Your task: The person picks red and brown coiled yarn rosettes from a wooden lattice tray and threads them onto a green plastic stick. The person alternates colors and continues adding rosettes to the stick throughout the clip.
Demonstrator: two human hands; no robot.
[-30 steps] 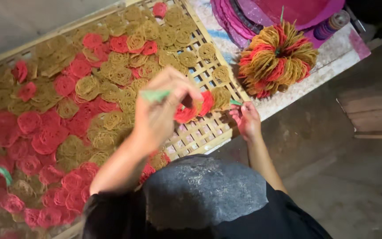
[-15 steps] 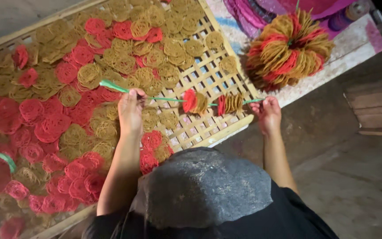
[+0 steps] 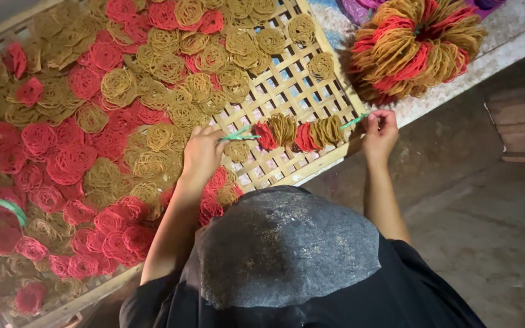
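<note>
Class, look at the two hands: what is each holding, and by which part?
Both hold one green strip strung with red and tan discs: left hand at its left end, right hand at its right end.

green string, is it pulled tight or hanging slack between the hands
Pulled tight: the green string runs straight from left hand to right hand, carrying red and tan discs above the woven tray.

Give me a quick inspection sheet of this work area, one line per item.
Surface: woven bamboo tray, slats bare near its right corner.
Job's things: green strip threaded with red and tan coiled discs, stretched between both hands.
Clutter: loose red and tan discs spread over the tray; finished bundle beyond it.
Grippers: left hand pinches one strip end, right hand the other.
Cables: nothing seen.
Surroundings: bare dark floor to the right.
</note>
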